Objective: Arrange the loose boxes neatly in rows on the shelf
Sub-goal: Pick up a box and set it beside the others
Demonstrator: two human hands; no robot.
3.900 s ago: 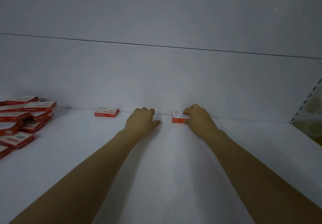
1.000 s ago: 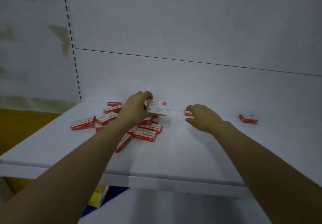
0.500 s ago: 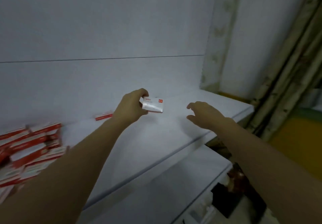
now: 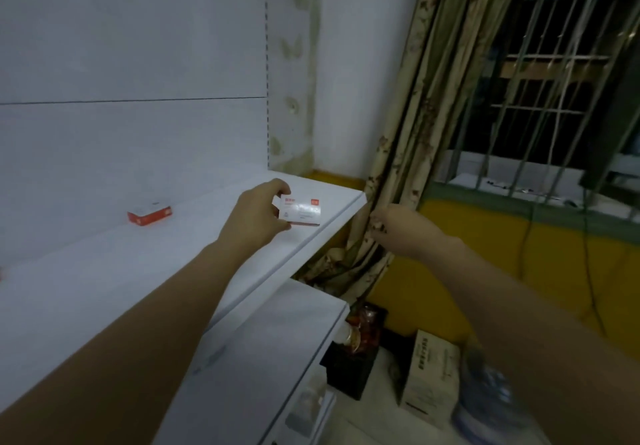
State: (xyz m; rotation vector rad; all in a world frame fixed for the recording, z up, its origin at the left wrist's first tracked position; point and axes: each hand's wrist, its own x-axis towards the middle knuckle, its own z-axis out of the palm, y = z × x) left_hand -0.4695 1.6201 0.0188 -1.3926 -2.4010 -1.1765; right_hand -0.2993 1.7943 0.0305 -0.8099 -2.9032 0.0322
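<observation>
My left hand [image 4: 258, 215] grips a small red-and-white box [image 4: 302, 208] by its left end, white face toward me, held just above the right end of the white shelf [image 4: 145, 271]. Another red-and-white box [image 4: 149, 214] lies flat at the back of the shelf, against the rear panel. My right hand [image 4: 401, 230] hovers past the shelf's right edge, in front of the curtain, fingers loosely bent and holding nothing.
A patterned curtain [image 4: 412, 126] hangs right of the shelf, beside a barred window [image 4: 554, 74]. A lower white shelf [image 4: 263, 351] juts out below. On the floor stand a dark box with a bottle [image 4: 356, 351] and a pale carton [image 4: 431, 375].
The view has swung right, so the pile of boxes has left the frame. My left hand has carried the held box toward the shelf's right end; my right hand now hovers beyond the edge.
</observation>
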